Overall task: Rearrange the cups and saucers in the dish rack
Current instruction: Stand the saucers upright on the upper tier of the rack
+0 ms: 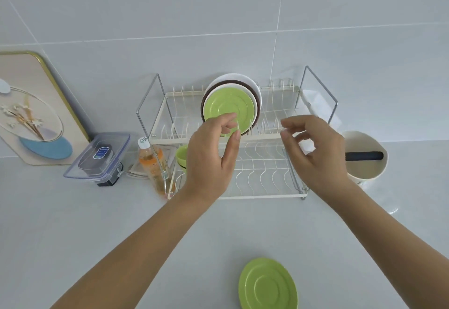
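Observation:
A two-tier cream wire dish rack (pixel 267 136) stands against the tiled wall. On its upper tier a green saucer (pixel 226 107) stands on edge in front of cream, brown and white plates (pixel 252 90). My left hand (pixel 211 158) hovers just below that saucer, fingers apart, holding nothing. My right hand (pixel 315 148) is over the rack's right side, fingers loosely curled and empty. A green cup (pixel 181 156) sits on the lower tier at the left, partly hidden by my left hand. A second green saucer (pixel 268 284) lies flat on the counter near me.
Left of the rack are an orange bottle (pixel 151 163), a clear lidded box (pixel 99 160) and a framed picture (pixel 31 111) leaning on the wall. A cream bowl with a dark-handled utensil (pixel 364 160) stands to the right. A white cloth (pixel 315 102) hangs on the rack's right end.

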